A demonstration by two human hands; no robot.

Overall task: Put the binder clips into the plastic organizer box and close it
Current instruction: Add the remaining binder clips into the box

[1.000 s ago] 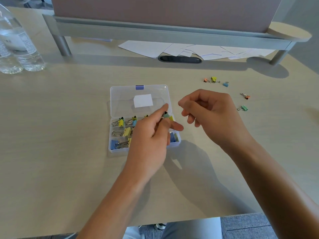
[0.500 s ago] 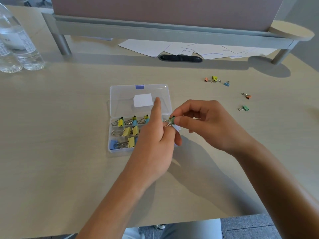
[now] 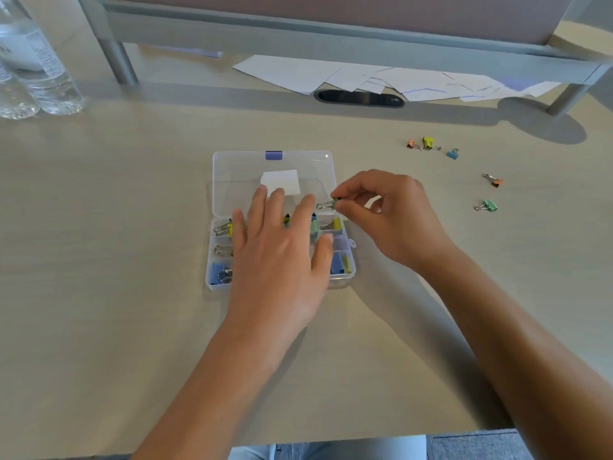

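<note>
My right hand (image 3: 381, 214) pinches a greenish, I think, clip (image 3: 329, 204) over the box's (image 3: 219, 180) right edge, handles pointing left; left hand (image 3: 282, 247) lies flat, fingers spread, across the compartments.

Loose clips (image 3: 452, 153) right of box (image 3: 272, 167)

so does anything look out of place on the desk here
Five binder clips lie loose on the desk right of the organizer box: orange, yellow, blue, another orange and green. The right hand pinches one more.
</note>
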